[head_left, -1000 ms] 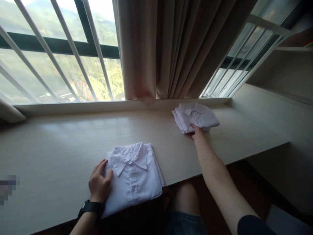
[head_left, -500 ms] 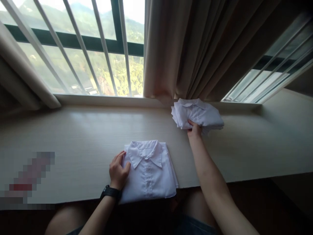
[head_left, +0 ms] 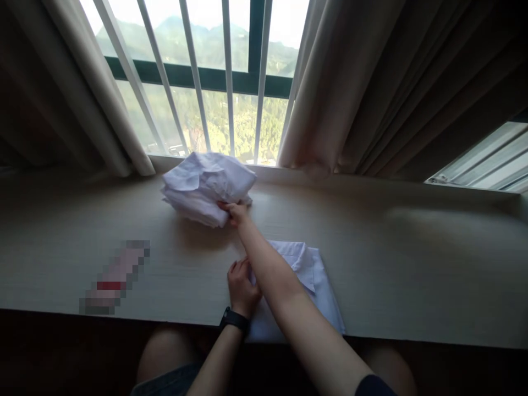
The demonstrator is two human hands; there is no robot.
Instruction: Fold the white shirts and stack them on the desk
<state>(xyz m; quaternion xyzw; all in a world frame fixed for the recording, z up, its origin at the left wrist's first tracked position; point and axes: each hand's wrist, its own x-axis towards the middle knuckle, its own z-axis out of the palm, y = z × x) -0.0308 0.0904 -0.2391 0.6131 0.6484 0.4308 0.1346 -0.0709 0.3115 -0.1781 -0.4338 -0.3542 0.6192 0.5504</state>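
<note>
A folded bundle of white collared shirts [head_left: 208,184] is gripped by my right hand [head_left: 237,212], which has its thumb on top and its other fingers hidden underneath. The bundle is above the table, just in front of the window. Another folded white shirt [head_left: 319,291] lies collar-away at the table's near edge, partly covered by my right forearm. At this shirt's left side rests my left hand [head_left: 243,289], fingers lying along the cloth and not closed round it. A black watch [head_left: 234,320] is on my left wrist.
The pale table [head_left: 412,264] stretches along the barred window [head_left: 214,110]. A blurred-out item [head_left: 117,275] lies on its left part. Heavy curtains [head_left: 350,82] hang on both sides of the window, down to the sill.
My right hand has carried the shirt bundle from the right of the curtain across to the left, crossing over my left hand. My view has turned left. The left hand stays by the folded shirt.
</note>
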